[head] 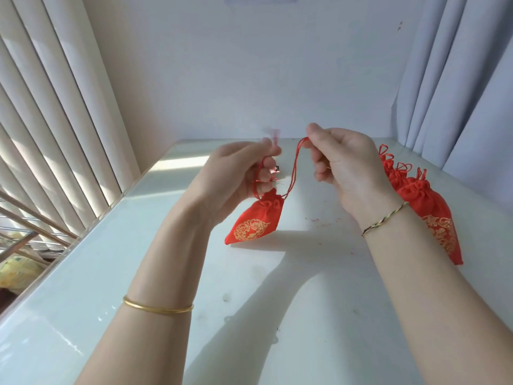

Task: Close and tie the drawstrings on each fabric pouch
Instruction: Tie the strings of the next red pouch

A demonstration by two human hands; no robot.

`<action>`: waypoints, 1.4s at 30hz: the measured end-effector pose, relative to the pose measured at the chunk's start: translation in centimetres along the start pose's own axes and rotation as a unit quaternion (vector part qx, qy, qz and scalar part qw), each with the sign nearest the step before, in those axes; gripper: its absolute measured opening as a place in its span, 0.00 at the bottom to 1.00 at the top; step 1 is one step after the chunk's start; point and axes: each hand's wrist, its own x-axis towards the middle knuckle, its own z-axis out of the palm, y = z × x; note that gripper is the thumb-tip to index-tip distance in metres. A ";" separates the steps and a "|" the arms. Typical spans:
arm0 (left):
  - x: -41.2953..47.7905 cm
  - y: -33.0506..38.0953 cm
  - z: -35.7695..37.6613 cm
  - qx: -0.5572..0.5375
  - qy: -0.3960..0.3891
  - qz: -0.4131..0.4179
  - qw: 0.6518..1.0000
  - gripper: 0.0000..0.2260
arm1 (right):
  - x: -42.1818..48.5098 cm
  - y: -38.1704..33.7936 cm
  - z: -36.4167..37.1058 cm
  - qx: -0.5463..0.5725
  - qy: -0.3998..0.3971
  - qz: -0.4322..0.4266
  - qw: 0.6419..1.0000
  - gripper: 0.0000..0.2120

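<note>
Above the desk [277, 273], the left hand [238, 173] and right hand [341, 165] each pinched a red drawstring [294, 168]; the cinched red pouch [254, 220] hung between them, other pouches [427, 207] lying to its right.

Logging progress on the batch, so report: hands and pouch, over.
Left grip and right grip each pinch a drawstring, pulled apart. Pouch mouth cinched, no knot visible. Other pouches piled right, clear of the work.

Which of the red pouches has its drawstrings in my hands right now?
The lone red pouch at centre: the left hand and right hand each pinch its drawstrings. The other pouches lie bunched on the table at right.
</note>
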 end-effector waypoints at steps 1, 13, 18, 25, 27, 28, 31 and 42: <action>-0.1 0.0 0.1 0.031 -0.017 -0.004 0.999 0.08 | -0.3 -0.3 0.3 0.000 -0.012 -0.007 1.000 0.15; -0.3 0.3 0.7 0.076 -0.004 0.020 0.997 0.08 | -0.8 -0.8 -0.2 -0.055 -0.116 0.072 0.989 0.10; -0.2 0.3 0.3 0.058 0.013 0.021 0.998 0.08 | -1.1 -0.4 -0.1 -0.110 -0.164 0.058 0.979 0.04; -0.1 0.4 0.0 0.071 0.055 0.031 0.995 0.06 | -1.3 -1.6 -0.4 -0.133 -0.181 0.007 0.974 0.09; -0.2 0.4 0.0 0.104 0.047 0.038 0.993 0.07 | -1.5 -1.7 -0.5 -0.177 -0.242 0.029 0.953 0.13; -0.3 0.5 0.1 0.115 0.035 0.039 0.992 0.07 | -1.4 -1.6 -0.6 -0.181 -0.238 0.038 0.954 0.15; -0.7 0.8 0.3 0.129 -0.026 0.043 0.990 0.09 | -0.7 -0.9 -0.7 -0.125 -0.142 0.016 0.982 0.17; -0.3 -0.1 0.9 0.380 0.075 0.255 0.886 0.14 | -0.4 0.9 -0.1 0.071 -0.266 0.151 0.949 0.09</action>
